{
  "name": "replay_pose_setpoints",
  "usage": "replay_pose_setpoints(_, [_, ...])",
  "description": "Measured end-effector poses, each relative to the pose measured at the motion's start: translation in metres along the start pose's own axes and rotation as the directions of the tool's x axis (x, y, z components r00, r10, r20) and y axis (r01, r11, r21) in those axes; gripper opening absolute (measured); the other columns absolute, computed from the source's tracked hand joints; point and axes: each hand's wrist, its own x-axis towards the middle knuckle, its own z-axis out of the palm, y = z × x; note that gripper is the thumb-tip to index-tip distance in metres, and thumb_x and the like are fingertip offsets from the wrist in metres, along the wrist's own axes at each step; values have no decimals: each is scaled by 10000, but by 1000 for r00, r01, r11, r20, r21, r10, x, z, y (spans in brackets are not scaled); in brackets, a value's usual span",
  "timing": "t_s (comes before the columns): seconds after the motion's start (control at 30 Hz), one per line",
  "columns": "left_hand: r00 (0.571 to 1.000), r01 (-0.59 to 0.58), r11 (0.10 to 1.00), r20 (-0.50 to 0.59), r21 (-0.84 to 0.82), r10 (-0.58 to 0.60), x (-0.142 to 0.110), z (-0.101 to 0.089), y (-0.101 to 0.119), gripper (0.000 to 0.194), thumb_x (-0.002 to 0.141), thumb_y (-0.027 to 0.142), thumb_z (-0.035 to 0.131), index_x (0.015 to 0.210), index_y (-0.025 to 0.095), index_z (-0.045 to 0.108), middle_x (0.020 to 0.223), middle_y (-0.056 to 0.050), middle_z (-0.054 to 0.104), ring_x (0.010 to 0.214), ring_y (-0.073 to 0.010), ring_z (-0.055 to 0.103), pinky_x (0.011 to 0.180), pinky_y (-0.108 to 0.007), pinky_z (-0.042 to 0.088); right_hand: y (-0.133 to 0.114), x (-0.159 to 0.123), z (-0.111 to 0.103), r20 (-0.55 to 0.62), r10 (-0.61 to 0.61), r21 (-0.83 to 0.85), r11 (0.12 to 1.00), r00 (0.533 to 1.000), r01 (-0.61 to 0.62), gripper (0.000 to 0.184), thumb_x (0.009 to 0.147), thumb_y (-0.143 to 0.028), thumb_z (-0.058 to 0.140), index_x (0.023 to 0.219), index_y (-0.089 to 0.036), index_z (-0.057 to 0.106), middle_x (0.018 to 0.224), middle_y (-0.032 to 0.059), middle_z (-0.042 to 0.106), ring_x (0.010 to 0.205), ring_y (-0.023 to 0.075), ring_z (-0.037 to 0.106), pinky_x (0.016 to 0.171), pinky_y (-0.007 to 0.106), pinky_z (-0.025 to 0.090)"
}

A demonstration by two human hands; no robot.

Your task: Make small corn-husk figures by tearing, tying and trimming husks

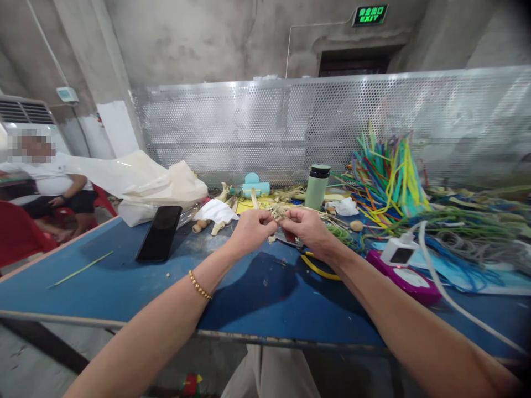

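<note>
Reaches over broad blue tabletop [249, 298]; has tall green cylindrical bottle [317, 189] at one o'clock; with left hand [252, 228] and right hand [307, 228] close together, pinches small beige fibrous bundle [278, 210] at twelve o'clock, apparently steadying both sides.

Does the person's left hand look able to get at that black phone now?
Probably yes: the left hand seems to pinch dry fibres, but the black phone lies left of it on the blue table, with nothing tall showing between.
</note>
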Motion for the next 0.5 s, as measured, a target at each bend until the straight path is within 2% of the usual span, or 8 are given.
replay_pose_setpoints(0.23, [999, -40, 999, -32, 15, 41, 1, -1, -1, 95, 692, 162, 548, 601, 154, 521, 544, 34, 472, 545, -89, 397, 542, -223, 286, 2, 1, -1, 4, 4, -65, 998, 1000, -4, 178, 736, -244, 603, 598, -183, 508, 433, -22, 537, 400, 87, 453, 417, 212, 340])
replay_pose_setpoints(0.5, [999, -25, 999, -25, -27, 24, 2, 3, -6, 195, 651, 166, 547, 511, 167, 412, 502, 46, 382, 541, -85, 334, 521, -233, 232, -2, -1, 2, 21, 66, -156, 986, 998, -61, 163, 699, -157, 567, 561, -186, 484, 400, -33, 529, 388, 86, 461, 416, 199, 334])
